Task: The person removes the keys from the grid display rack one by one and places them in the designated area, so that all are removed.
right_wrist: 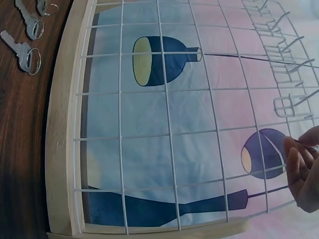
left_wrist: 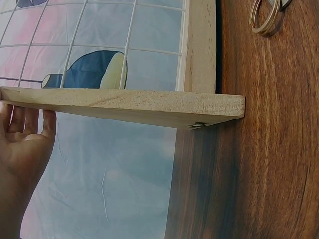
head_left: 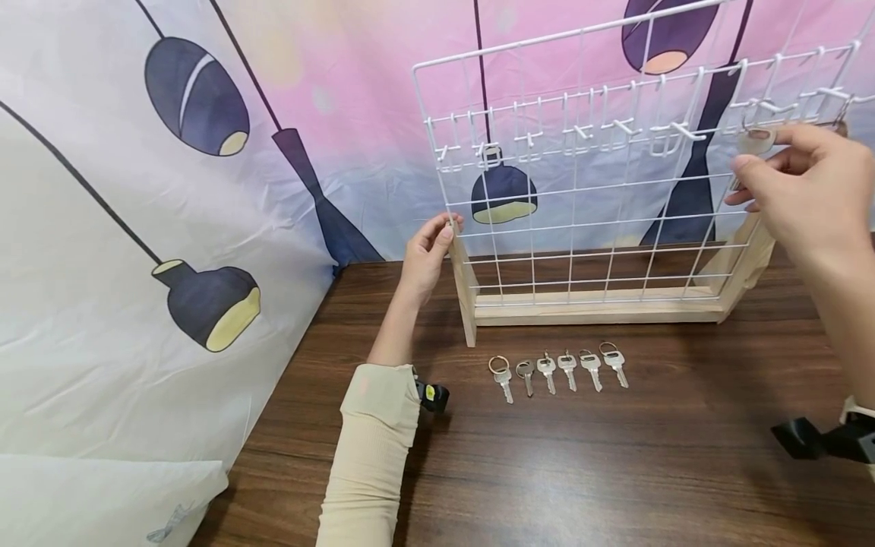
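Note:
A white wire grid rack with a pale wooden base stands on the table, a row of white hooks along its upper part. My left hand holds the rack's left wooden side post, thumb in front and fingers behind it. High at the right end, my right hand pinches a key by its head, its ring up at a hook. In the right wrist view the fingers mostly cover this key. Another metal ring hangs on the hook farther right, its lower part behind the hand.
Several silver keys with rings lie in a row on the brown wooden table before the rack. A patterned cloth hangs close behind and along the left. White fabric lies at the lower left.

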`<state>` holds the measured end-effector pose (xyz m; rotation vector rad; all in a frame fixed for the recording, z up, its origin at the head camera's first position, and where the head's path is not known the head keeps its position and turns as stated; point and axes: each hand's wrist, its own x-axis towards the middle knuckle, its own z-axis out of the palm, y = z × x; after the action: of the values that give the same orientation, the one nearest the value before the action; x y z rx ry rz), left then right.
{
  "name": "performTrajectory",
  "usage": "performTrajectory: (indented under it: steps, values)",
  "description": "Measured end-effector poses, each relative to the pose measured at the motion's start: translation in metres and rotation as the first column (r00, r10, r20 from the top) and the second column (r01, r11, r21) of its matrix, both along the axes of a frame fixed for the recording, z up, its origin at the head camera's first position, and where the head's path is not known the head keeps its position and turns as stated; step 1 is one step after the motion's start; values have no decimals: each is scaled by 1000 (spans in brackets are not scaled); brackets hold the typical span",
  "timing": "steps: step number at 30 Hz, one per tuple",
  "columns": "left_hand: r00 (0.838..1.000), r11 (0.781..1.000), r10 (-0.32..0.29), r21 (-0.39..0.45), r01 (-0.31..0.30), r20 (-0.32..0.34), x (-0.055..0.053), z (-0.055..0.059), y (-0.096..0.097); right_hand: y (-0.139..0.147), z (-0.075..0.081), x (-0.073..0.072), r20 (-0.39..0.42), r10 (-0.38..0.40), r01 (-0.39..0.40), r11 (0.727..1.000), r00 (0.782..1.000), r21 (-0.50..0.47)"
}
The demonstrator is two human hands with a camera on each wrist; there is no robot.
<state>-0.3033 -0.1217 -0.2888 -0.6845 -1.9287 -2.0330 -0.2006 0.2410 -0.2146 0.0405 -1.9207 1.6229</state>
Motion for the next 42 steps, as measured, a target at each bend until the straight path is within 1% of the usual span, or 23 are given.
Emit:
performTrajectory:
  steps: [5, 8, 11, 14, 17, 20, 25, 26, 28, 29, 32, 33, 36, 38, 40, 41, 42]
  values:
    - [1000, 1000, -2, 6, 2, -1, -1, 0, 0, 1, -1, 6, -25, 56, -58, 996, 998, -67]
    - [1000, 1000, 0, 7, 0, -1, -1, 0, 0, 2, -2, 8, -71, 106, -116, 982, 992, -150]
    - [1000, 1000, -2, 8, 2, -1, -1, 0, 0, 1, -3, 10, -148, 164, -196, 952, 975, -237]
    - [1000, 1000, -6, 7, 6, -2, 0, 1, 0, 1, -3, 12, -223, 201, -261, 923, 954, -282]
    - [1000, 1000, -7, 4, 7, -3, 0, 1, 0, 3, -2, 13, -274, 218, -298, 908, 937, -295]
    - [1000, 1000, -4, 3, 4, -3, -1, 1, 0, 6, -1, 12, -303, 221, -312, 902, 927, -299]
    - [1000, 1000, -3, 3, 3, 0, 0, 1, 0, 10, -1, 11, -334, 200, -299, 913, 921, -277]
    - [1000, 1000, -2, 3, 2, -1, 0, 1, 0, 10, -2, 11, -329, 190, -279, 927, 925, -250]
    - [1000, 1000, 0, 1, 0, -1, 0, 1, 0, 11, -3, 12, -324, 198, -280, 931, 925, -233]
    - [1000, 1000, 1, 0, -1, -2, 1, 1, 0, 12, -3, 13, -308, 194, -264, 943, 931, -204]
    - [1000, 1000, 1, -2, -1, -3, 1, 1, 0, 13, -7, 17, -288, 199, -248, 958, 937, -144]
    - [1000, 1000, 1, -2, -1, -2, 2, 1, 0, 14, -8, 18, -287, 215, -267, 951, 933, -155]
    - [1000, 1000, -2, 0, 2, 0, 3, 2, 1, 14, -14, 21, -275, 240, -288, 945, 931, -152]
    - [1000, 1000, -3, 1, 3, 2, 3, 2, 1, 12, -17, 24, -255, 249, -290, 947, 934, -139]
    - [1000, 1000, -3, 4, 3, 2, 2, 1, 0, 10, -20, 28, -223, 239, -263, 961, 945, -82]
    - [1000, 1000, -3, 5, 3, 2, 2, 1, 0, 9, -22, 30, -212, 240, -259, 964, 947, -67]
    - [1000, 1000, -3, 5, 3, 2, 2, 1, 0, 7, -24, 32, -193, 229, -240, 970, 954, -32]
